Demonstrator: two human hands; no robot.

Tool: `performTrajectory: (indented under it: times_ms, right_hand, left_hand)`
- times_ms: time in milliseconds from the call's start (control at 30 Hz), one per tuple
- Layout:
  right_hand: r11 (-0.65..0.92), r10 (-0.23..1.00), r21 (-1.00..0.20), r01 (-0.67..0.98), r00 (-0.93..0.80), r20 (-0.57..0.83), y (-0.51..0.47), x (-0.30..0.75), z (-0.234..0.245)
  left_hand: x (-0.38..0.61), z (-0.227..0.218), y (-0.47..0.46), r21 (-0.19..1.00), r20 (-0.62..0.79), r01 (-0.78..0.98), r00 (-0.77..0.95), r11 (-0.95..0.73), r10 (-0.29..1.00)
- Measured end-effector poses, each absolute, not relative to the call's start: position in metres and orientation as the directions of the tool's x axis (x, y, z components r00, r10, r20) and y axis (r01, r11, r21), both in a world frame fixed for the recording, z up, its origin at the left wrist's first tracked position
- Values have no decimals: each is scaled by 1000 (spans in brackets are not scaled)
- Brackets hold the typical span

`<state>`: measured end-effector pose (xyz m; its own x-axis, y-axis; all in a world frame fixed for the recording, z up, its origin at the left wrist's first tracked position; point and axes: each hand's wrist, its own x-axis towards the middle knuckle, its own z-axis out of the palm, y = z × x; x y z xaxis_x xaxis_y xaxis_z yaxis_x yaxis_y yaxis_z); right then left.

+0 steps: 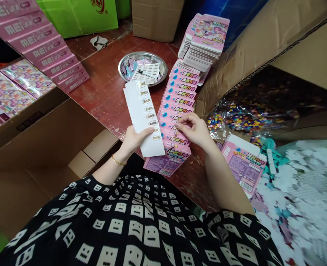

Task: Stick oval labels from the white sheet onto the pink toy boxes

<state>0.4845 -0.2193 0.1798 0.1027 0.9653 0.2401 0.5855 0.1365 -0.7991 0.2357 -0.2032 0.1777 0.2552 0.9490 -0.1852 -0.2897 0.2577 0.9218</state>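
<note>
My left hand point(137, 137) grips a white sticker sheet point(140, 117), its thumb lying across the front. A column of oval gold-edged stickers with dark characters runs down the sheet's right side. Just to the right, my right hand point(194, 129) is closed in a pinch over a row of overlapping pink flat cartons point(177, 109). Whatever is between those fingertips is too small or hidden to make out. The front carton point(167, 162) shows a purple printed panel and lies partly under the sheet's lower end.
Behind the row rises a stack of pink cartons point(204, 48). A metal bowl point(121, 70) holds paper scraps, sticker sheets and a pen point(148, 74). Pink boxes point(52, 55) are stacked at left above an open cardboard box point(41, 147). At right are bagged colourful pieces point(235, 118) and white scraps point(307, 184).
</note>
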Motion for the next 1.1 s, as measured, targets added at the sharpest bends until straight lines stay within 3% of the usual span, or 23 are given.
performTrajectory:
  times_ms: [167, 233, 367, 467, 900, 1000, 1100]
  right_hand:
    - [160, 860, -798, 581, 315, 402, -224, 468, 180]
    - [154, 845, -833, 531, 366, 389, -239, 450, 192]
    - [113, 976, -898, 425, 120, 180, -269, 413, 216]
    - [106, 987, -920, 377, 69, 142, -276, 401, 223]
    - [269, 849, -820, 505, 278, 449, -293, 393, 232]
    - [168, 918, -935, 312, 297, 264, -292, 396, 230]
    - [8, 984, -997, 73, 177, 21, -289, 400, 229]
  left_hand:
    - [236, 177, -207, 927, -140, -296, 300, 232, 943]
    - [237, 179, -210, 929, -118, -305, 299, 212, 947]
    - [240, 185, -215, 925, -77, -341, 261, 166, 962]
    - [242, 192, -216, 916, -57, -375, 239, 146, 969]
    - [244, 207, -215, 889, -21, -446, 176, 99, 984]
    - [244, 205, -218, 894, 7, -443, 171, 71, 985]
    - [243, 205, -221, 902, 81, -432, 157, -5, 984]
